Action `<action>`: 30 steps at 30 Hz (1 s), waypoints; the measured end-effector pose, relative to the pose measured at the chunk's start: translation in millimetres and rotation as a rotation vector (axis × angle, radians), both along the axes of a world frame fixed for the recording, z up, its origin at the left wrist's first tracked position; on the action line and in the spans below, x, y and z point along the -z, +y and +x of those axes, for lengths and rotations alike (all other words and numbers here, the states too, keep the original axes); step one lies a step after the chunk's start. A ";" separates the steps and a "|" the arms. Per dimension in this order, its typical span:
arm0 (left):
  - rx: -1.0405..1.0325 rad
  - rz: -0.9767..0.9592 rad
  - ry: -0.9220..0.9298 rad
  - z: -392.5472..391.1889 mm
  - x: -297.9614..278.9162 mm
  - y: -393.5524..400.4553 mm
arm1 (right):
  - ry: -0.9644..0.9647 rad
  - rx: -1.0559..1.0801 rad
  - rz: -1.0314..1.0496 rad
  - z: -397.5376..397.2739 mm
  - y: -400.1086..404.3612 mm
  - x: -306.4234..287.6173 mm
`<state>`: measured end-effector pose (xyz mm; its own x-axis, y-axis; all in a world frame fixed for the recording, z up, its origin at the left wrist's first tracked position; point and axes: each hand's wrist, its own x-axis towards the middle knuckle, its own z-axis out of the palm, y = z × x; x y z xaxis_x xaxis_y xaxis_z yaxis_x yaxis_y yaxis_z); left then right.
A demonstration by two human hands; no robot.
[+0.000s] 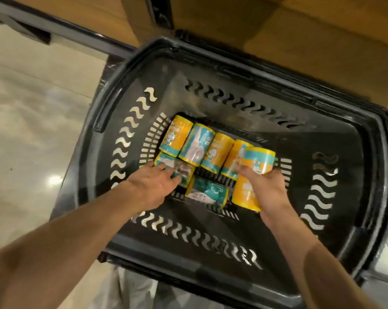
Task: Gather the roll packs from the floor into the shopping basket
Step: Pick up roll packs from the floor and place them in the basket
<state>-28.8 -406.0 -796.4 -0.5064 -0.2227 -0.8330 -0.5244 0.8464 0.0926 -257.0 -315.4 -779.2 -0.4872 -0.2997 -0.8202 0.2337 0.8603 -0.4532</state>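
Left hand (pixel 152 186): your fingers rest fairly straight on a lying pack (pixel 177 172), likely nudging it into line.
Right hand (pixel 264 186): you grip an orange pack (pixel 251 181) from the side, seemingly to slot it in.
Packs (pixel 202 148): a row at 12 o'clock from your hands, filling the basket (pixel 210 248) floor tidily.
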 end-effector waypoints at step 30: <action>0.379 -0.090 0.183 82.2 -73.7 -34.5 | 0.292 -0.202 0.184 142.8 -129.1 115.5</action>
